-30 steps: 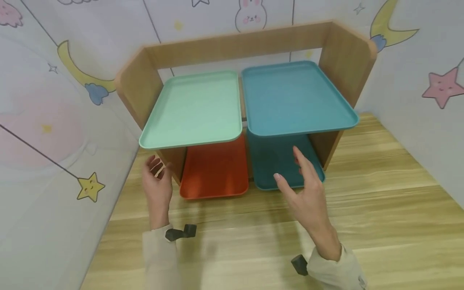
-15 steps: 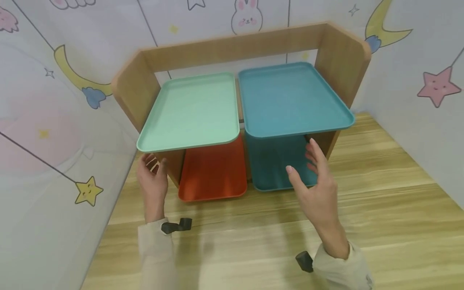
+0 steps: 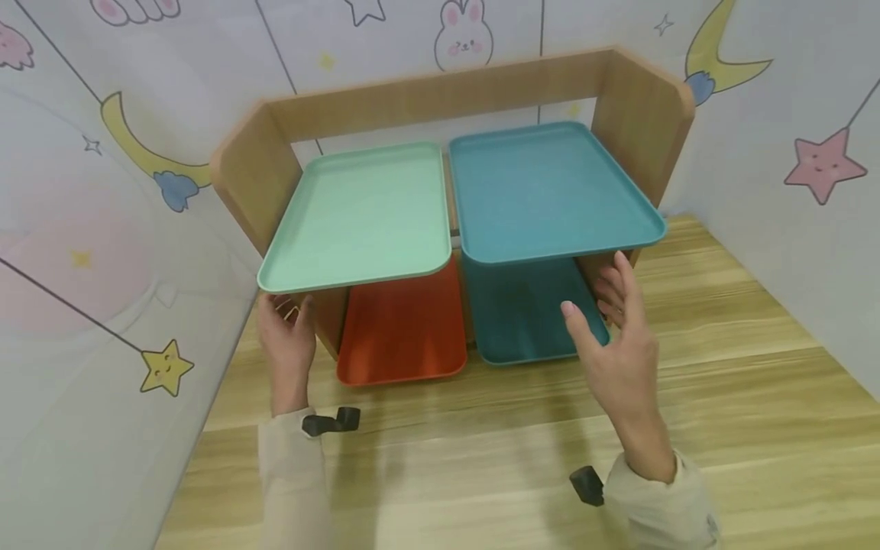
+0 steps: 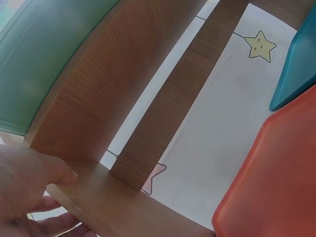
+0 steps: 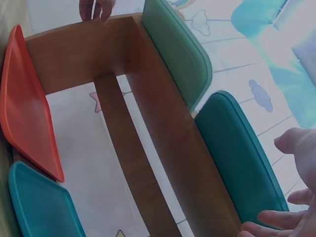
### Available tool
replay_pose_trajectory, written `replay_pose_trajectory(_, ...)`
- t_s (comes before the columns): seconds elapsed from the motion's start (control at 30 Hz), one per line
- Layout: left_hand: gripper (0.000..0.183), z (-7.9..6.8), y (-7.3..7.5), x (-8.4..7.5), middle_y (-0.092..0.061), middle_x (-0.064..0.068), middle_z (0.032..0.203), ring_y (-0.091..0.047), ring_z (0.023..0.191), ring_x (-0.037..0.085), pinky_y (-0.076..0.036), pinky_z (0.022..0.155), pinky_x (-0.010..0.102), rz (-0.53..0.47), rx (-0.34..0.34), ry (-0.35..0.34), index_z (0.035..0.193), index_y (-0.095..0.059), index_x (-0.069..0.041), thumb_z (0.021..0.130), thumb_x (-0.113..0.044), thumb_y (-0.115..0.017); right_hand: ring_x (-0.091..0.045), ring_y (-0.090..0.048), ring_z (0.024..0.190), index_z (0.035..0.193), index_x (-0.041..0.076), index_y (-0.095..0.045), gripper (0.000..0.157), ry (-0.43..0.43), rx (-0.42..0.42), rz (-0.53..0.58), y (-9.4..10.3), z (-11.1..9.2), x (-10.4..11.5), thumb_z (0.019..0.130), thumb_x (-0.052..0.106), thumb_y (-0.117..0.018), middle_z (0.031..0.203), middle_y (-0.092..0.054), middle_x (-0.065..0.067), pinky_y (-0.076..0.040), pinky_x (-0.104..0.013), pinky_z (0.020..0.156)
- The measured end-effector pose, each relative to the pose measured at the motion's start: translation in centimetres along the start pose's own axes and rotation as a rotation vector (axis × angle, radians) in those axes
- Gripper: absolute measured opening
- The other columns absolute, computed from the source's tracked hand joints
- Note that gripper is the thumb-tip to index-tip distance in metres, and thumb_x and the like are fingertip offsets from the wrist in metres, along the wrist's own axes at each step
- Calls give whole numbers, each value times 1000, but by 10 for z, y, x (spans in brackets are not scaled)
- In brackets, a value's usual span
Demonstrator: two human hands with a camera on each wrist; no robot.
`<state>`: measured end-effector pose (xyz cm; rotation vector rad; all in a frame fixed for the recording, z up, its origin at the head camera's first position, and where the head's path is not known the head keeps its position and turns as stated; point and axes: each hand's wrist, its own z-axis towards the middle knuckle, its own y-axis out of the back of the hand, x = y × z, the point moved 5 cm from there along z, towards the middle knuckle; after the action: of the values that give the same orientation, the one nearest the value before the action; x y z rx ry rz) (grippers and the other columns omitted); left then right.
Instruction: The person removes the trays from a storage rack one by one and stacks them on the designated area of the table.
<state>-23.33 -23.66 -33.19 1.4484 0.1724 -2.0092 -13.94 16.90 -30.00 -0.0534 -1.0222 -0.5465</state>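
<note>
A wooden two-tier shelf (image 3: 642,126) carries a mint-green tray (image 3: 364,214) at upper left and a blue tray (image 3: 553,191) at upper right. Below them lie a red tray (image 3: 406,328) and a dark teal tray (image 3: 525,313). My left hand (image 3: 285,336) is at the shelf's left side panel, under the mint tray's corner. In the left wrist view its thumb (image 4: 61,170) overlaps the panel, with the loosely bent fingers beyond the edge. My right hand (image 3: 622,359), thumb and fingers spread around nothing, reaches below the blue tray's front right corner.
The shelf stands on a wood-grain table (image 3: 440,466). White walls printed with a bunny (image 3: 464,38), moons and stars enclose it behind and at both sides. A black wrist camera mount (image 3: 333,420) sits on my left sleeve, another (image 3: 587,485) by the right.
My right hand has moved rightward and slightly up, from in front of the teal tray toward the shelf's right end. My left hand has shifted slightly up by the left panel. The view drifts slightly.
</note>
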Motion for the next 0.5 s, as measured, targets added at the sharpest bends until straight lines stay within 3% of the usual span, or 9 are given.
replay_pose_trajectory(0.5, 39, 13, -6, -9, -54, 17, 119, -58, 108, 30, -49, 93, 41, 50, 17, -65, 132, -45, 0, 94, -7, -48, -16, -49, 126, 151, 25, -12, 83, -137, -88, 79, 17, 20, -12, 88, 20, -66, 143, -43, 0, -41, -26, 100)
